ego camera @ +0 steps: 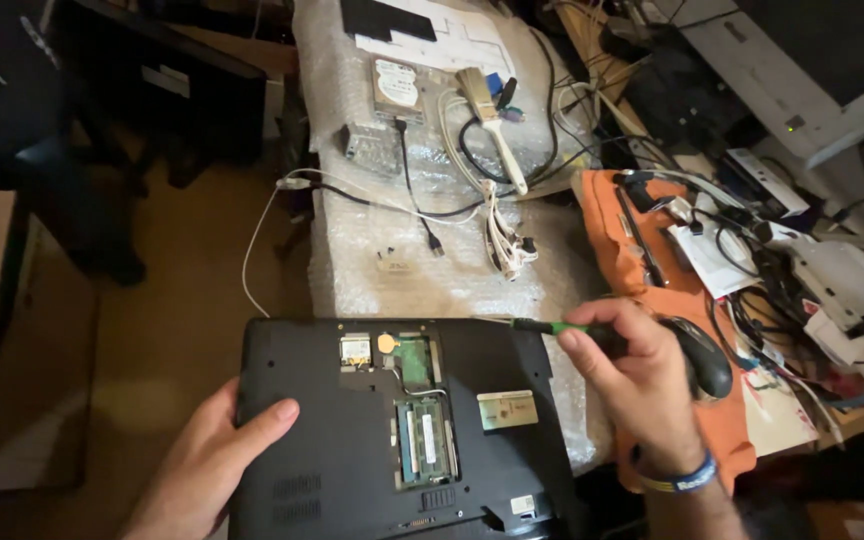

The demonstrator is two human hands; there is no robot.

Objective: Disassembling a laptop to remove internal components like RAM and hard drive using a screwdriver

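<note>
Your left hand lies flat on the left edge of the laptop, fingers loose, thumb resting on the black underside, gripping nothing. The laptop sits upside down at the near edge of the surface, which is covered in bubble wrap. Its bottom panel is off: a green memory module shows in the open bay, with a small round coin battery and a wireless card above it. Your right hand is clenched around a screwdriver with a green shaft section, the tip pointing left over the laptop's upper right corner; whether the tip touches the case, cannot tell. A blue wristband circles that wrist. Just right of that hand a black mouse rests on an orange cloth. Further back on the bubble wrap: a bare hard drive, a paintbrush with a pale handle, and a bundle of white cables. A tangle of wires and papers crowds the right side.
</note>
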